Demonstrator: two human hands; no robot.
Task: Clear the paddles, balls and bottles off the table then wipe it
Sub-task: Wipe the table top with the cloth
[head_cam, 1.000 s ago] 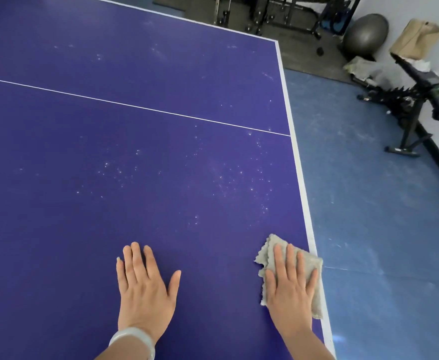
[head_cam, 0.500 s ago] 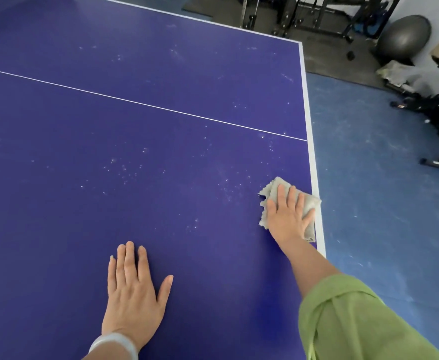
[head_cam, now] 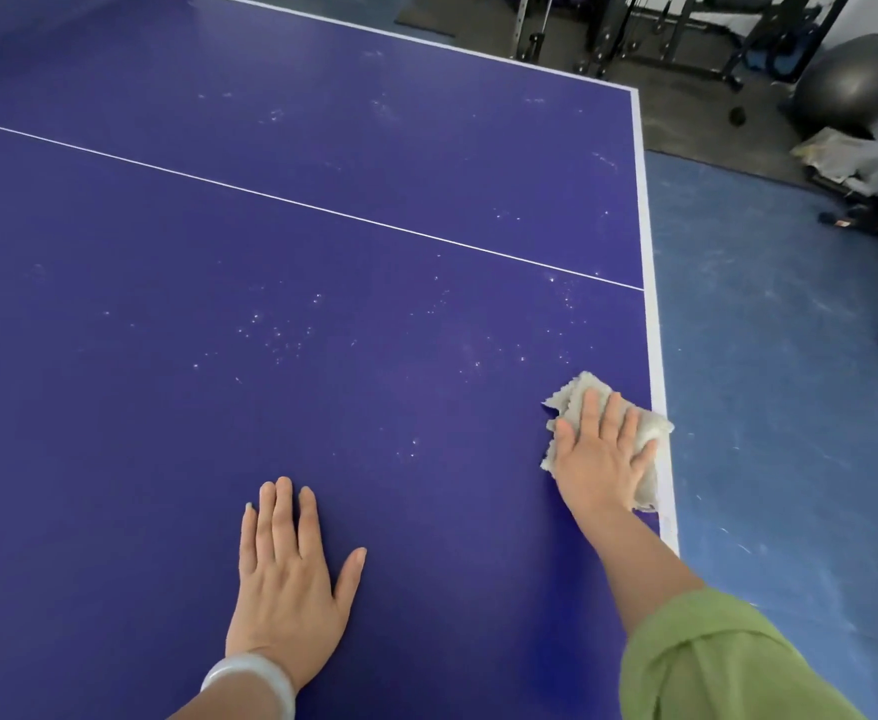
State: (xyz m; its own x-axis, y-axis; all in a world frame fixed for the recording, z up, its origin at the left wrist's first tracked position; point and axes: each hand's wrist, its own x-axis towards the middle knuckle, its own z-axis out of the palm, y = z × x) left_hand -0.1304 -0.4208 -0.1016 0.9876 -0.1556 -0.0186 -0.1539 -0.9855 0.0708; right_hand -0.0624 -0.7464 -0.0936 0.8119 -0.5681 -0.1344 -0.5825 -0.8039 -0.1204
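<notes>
Since your right hand (head_cam: 600,454) is pressing the cloth (head_cam: 652,433) down with flat, straight fingers right at the table's (head_cam: 166,459) right edge, and your left hand (head_cam: 291,574) lies open and empty nearer you as a brace, you've got loads of bare top toward the white line (head_cam: 322,205) and those specks (head_cam: 275,335) to sweep into.

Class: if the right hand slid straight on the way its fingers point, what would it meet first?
Probably only white specks on the table, then the white line; the right hand and its cloth meet nothing solid in view.
</notes>
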